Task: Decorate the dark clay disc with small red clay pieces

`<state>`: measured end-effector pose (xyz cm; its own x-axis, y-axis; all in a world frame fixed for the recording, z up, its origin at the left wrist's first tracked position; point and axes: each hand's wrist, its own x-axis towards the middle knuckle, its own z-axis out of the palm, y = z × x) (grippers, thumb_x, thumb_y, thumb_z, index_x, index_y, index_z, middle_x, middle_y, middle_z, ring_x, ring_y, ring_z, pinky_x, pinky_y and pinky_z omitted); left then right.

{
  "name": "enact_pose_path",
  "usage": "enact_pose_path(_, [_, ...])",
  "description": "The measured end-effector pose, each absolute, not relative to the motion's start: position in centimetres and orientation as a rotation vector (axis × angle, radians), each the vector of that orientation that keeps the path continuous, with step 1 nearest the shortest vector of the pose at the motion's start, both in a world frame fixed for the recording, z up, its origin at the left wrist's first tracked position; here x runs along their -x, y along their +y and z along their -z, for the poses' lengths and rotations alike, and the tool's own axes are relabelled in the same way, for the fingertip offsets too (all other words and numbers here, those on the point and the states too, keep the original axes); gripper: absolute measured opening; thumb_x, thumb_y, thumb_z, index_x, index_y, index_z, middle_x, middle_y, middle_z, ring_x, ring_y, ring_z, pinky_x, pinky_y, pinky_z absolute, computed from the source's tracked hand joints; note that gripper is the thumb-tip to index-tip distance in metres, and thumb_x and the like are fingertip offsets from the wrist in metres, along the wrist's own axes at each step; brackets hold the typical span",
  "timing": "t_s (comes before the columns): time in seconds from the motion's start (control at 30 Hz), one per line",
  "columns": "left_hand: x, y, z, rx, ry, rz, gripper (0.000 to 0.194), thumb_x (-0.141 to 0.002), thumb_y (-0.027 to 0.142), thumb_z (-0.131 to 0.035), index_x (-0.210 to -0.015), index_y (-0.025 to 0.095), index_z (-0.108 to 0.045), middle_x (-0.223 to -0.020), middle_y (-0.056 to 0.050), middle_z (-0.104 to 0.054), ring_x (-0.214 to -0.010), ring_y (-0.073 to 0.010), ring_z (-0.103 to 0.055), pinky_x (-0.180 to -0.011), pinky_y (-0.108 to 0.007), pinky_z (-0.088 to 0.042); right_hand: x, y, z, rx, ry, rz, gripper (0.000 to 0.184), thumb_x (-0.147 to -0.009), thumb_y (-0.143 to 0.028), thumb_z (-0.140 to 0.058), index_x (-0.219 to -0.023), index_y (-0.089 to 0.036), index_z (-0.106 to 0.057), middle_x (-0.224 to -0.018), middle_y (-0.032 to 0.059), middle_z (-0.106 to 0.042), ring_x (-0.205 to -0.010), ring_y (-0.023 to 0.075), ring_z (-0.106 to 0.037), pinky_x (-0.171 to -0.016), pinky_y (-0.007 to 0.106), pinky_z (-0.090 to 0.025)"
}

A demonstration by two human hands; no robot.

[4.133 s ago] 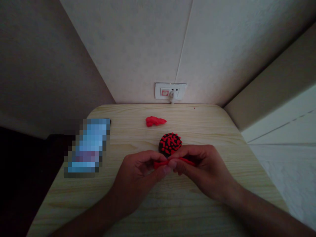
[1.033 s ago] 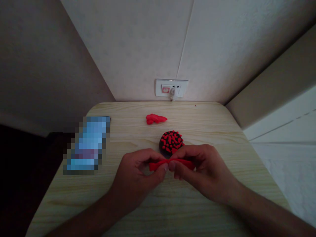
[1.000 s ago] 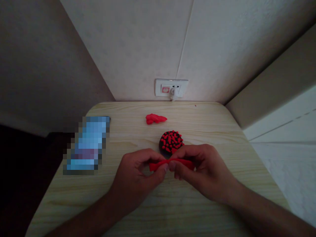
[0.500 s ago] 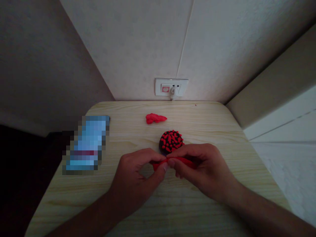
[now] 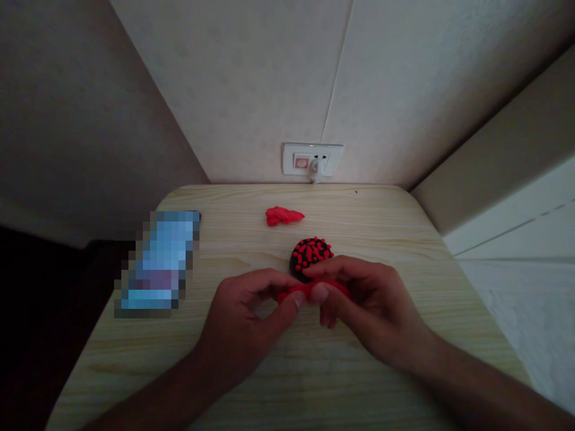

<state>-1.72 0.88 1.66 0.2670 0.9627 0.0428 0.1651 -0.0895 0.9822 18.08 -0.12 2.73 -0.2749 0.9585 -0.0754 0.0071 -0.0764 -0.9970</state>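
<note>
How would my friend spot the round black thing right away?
Find the table, then the right hand. Just past it sits the round black thing. It has red dots and squiggles on top, while the lump behind is all red.

L + R hands (image 5: 254,317) (image 5: 377,308) pinch red strip (image 5: 306,290) nr black disc (image 5: 299,263) w/ red bits, above tbl (image 5: 233,239).

The only view looks from the person's head, above the near side of the table (image 5: 386,233), facing forward and down. It sits close enough to show the red strip (image 5: 335,287) between the left hand (image 5: 247,320) and right hand (image 5: 381,314), yet takes in the table's far edge and the wall (image 5: 251,90) behind, with its socket (image 5: 290,160) just above centre.
</note>
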Motion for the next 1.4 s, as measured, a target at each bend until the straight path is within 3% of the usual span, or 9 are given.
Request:
enact_pose_path(0.1, [1.63, 1.05, -1.91, -1.43, 1.084, -0.998, 0.011, -0.085, 0.012, -0.075, -0.082, 0.021, -0.08, -0.073, 0.004, -0.079, -0.065, -0.0108, -0.07, -0.06, -0.015, -0.053, -17.97, 0.05, -3.11, 1.068, -1.266, -1.55, 0.022, -0.096, -0.035, -0.072, -0.11, -0.018, -0.073, -0.067, -0.0002, -0.071, -0.055, 0.0105, -0.063, -0.052, 0.019, -0.053])
enact_pose_path(0.3, [1.41, 1.26, -2.16, -1.337, 1.049, -1.011, 0.011, -0.083, 0.011, -0.075, -0.08, 0.021, -0.079, -0.072, 0.005, -0.078, -0.065, -0.0085, -0.069, -0.058, -0.012, -0.051, -17.82, 0.37, -3.01, 1.064, -1.184, -1.657, 0.024, -0.082, -0.031, -0.087, -0.094, -0.016, -0.074, -0.07, 0.0009, -0.073, -0.054, 0.0085, -0.061, -0.051, 0.018, -0.052])
enact_pose_path(0.6, [1.4, 1.4, -2.0, -1.246, 1.037, -1.007, 0.009, -0.083, 0.012, -0.076, -0.079, 0.02, -0.078, -0.064, 0.006, -0.074, -0.058, -0.0065, -0.063, -0.055, -0.012, -0.049, -17.92, 0.54, -2.96, 1.185, -1.151, -1.766, 0.022, -0.075, -0.03, -0.092, -0.082, -0.014, -0.079, -0.059, -0.0009, -0.069, -0.048, 0.0079, -0.058, -0.046, 0.016, -0.048])
enact_pose_path(0.9, [1.54, 1.27, -2.07, -1.246, 1.05, -1.012, 0.009, -0.084, 0.013, -0.074, -0.079, 0.019, -0.078, -0.064, 0.006, -0.074, -0.056, -0.0065, -0.062, -0.052, -0.012, -0.046, -17.94, 0.48, -3.31, 1.122, -1.165, -1.823, 0.014, -0.08, -0.022, -0.085, -0.083, -0.012, -0.076, -0.07, 0.0008, -0.073, -0.051, 0.0045, -0.057, -0.045, 0.012, -0.042])
enact_pose_path(1.07, [1.5, 1.43, -2.05, -1.246, 1.051, -1.03, 0.008, -0.084, 0.014, -0.074, -0.08, 0.019, -0.078, -0.061, 0.006, -0.072, -0.056, -0.0063, -0.061, -0.053, -0.011, -0.047, -17.84, 0.67, -3.52, 1.057, -1.112, -1.907, 0.023, -0.075, -0.018, -0.09, -0.091, -0.015, -0.074, -0.06, -0.0057, -0.067, -0.047, 0.0031, -0.051, -0.041, 0.01, -0.037])
enact_pose_path(1.4, [1.36, 1.56, -2.04, -1.196, 1.038, -0.982, 0.007, -0.08, 0.013, -0.077, -0.074, 0.017, -0.077, -0.065, 0.003, -0.075, -0.058, -0.0074, -0.064, -0.056, -0.012, -0.049, -17.97, 0.57, -2.9, 1.171, -1.228, -1.826, 0.033, -0.08, -0.043, -0.087, -0.076, -0.013, -0.074, -0.059, -0.0001, -0.066, -0.051, 0.01, -0.06, -0.05, 0.02, -0.051])
